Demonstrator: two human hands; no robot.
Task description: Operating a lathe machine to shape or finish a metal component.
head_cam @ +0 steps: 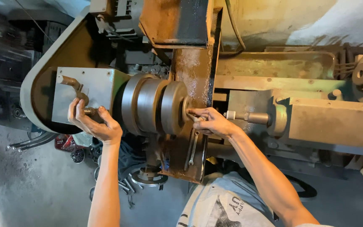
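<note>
My left hand [92, 122] is closed around a short metal lever handle [90, 111] on the grey-green headstock box [101, 86] of an old lathe. My right hand [210, 121] pinches a small metal piece [195, 116] against the face of the round grey chuck [174, 107], its fingers closed on it. The chuck sits beside a stepped pulley drum [141, 104]. The small piece is mostly hidden by my fingers.
A wrench [193, 148] lies on the rusty lathe bed [194, 75] below my right hand. The tailstock [316, 122] with its spindle [248, 117] points at the chuck from the right. Loose metal parts and rings [148, 177] lie on the floor.
</note>
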